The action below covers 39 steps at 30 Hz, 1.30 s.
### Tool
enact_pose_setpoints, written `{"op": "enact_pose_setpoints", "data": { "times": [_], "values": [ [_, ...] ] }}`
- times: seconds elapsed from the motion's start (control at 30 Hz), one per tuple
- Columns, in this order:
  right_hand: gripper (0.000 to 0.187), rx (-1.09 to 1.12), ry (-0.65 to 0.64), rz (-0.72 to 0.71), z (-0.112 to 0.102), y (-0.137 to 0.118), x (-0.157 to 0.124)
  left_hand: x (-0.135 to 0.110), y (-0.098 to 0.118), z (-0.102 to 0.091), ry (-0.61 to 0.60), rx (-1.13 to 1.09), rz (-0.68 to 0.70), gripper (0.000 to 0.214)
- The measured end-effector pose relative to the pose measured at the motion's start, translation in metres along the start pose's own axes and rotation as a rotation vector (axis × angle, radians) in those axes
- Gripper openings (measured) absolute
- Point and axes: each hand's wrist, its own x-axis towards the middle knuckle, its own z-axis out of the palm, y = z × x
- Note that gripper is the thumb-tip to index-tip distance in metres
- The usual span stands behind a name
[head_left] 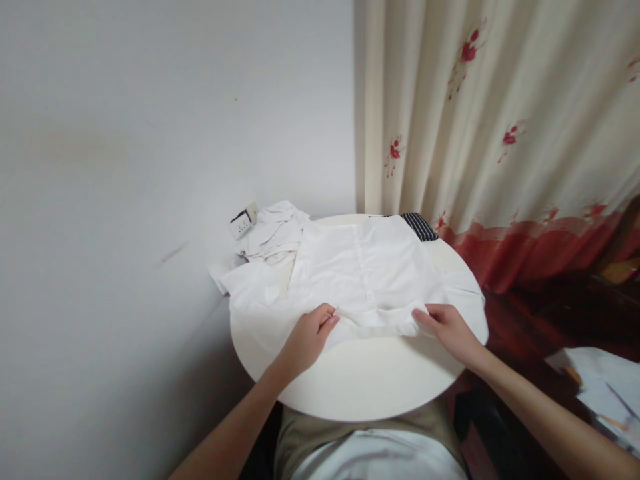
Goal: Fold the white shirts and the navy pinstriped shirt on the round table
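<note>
Grey wall (150, 167) left, cream curtain (500, 133) right, both close behind. White round table (370, 380): near half bare, far half covered. White shirt (360, 267) flat mid-table, one sleeve hanging over the left edge. Clothes pile (275, 233) at far-left rim. Left hand (310, 337) and right hand (447, 327) each pinch the shirt's near hem. Striped cloth (420, 227) at far rim.

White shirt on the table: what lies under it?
Under the white shirt: the round white table, plus a dark striped cloth peeking out at the far edge; its remainder is covered.
</note>
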Motion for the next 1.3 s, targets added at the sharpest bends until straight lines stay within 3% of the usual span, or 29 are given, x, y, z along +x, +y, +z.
{"op": "enact_pose_setpoints", "data": {
  "times": [0.2, 0.3, 0.37, 0.5, 0.6, 0.8, 0.97, 1.17, 1.23, 1.3],
  "values": [
    [0.055, -0.020, 0.035, 0.022, 0.006, 0.002, 0.023, 0.023, -0.020, 0.002, -0.068, -0.182, -0.033, 0.026],
    [0.052, -0.034, 0.048, -0.033, 0.004, 0.001, 0.020, 0.022, -0.018, -0.003, -0.176, -0.146, -0.058, 0.032],
    [0.050, -0.061, 0.060, -0.092, 0.000, 0.001, 0.013, 0.016, -0.013, -0.007, -0.164, -0.057, -0.021, 0.035],
    [0.031, -0.130, 0.010, -0.298, -0.012, 0.005, -0.008, -0.007, -0.003, -0.008, -0.101, 0.090, 0.233, 0.010],
    [0.022, -0.217, -0.072, -0.525, -0.019, 0.014, -0.028, -0.030, -0.005, 0.002, -0.148, 0.168, 0.415, 0.036],
    [0.051, -0.511, -0.234, -0.794, -0.023, 0.030, -0.058, -0.065, -0.024, 0.020, -0.241, 0.337, 0.478, 0.047],
    [0.055, -0.560, -0.239, -0.773, -0.022, 0.031, -0.067, -0.068, -0.027, 0.009, -0.390, 0.383, 0.545, 0.053],
    [0.054, -0.538, -0.284, -0.673, -0.036, 0.029, -0.083, -0.081, -0.013, -0.015, -0.484, 0.343, 0.475, 0.058],
    [0.044, -0.475, -0.219, -0.612, -0.045, 0.038, -0.085, -0.087, -0.012, -0.027, -0.474, 0.294, 0.435, 0.053],
    [0.031, -0.399, -0.037, -0.502, -0.051, 0.044, -0.078, -0.086, -0.014, -0.038, -0.412, 0.251, 0.362, 0.033]
  ]
}}
